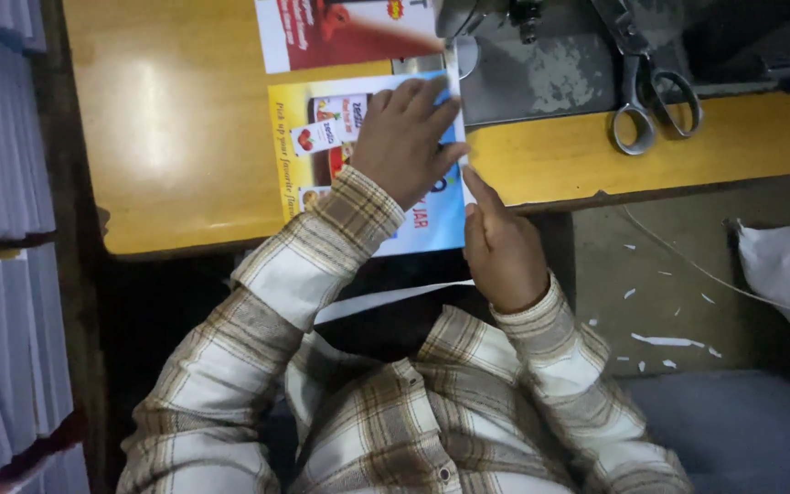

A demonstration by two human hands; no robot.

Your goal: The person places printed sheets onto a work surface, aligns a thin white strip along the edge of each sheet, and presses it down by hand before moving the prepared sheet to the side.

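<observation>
While the printed sheet (pixel 386 174) lies flat on the yellow-orange table (pixel 176 128), both hands bear on it near the sewing machine bed (pixel 541 69). The sheet is glossy, yellow along its left margin and blue toward the right, and its near end overhangs the table's front edge toward the person's lap.

Left hand (pixel 404 137): laid palm-down on the sheet, fingers extended and close together, tips just at the machine's presser area (pixel 454 55). It grips nothing — the flat spread appears to hold the sheet against the table so that it cannot slide or curl.

Right hand (pixel 500 247): set at the sheet's right edge, fingers loosely curled, the forefinger lying along that edge. Whether the edge is pinched between finger and thumb cannot be told, since the thumb is hidden. Its placement suggests it steadies and aligns the edge in line with the needle.

A white strip (pixel 386 300) runs below the table edge across the lap; its attachment is not visible.

A second printed sheet, red and white (pixel 340 37), lies farther back. Scissors (pixel 646 91) rest on the machine bed, well apart from both hands. Stacks of paper (pixel 2 183) stand at the left; white scraps (pixel 669 340) lie on the floor at the right.
</observation>
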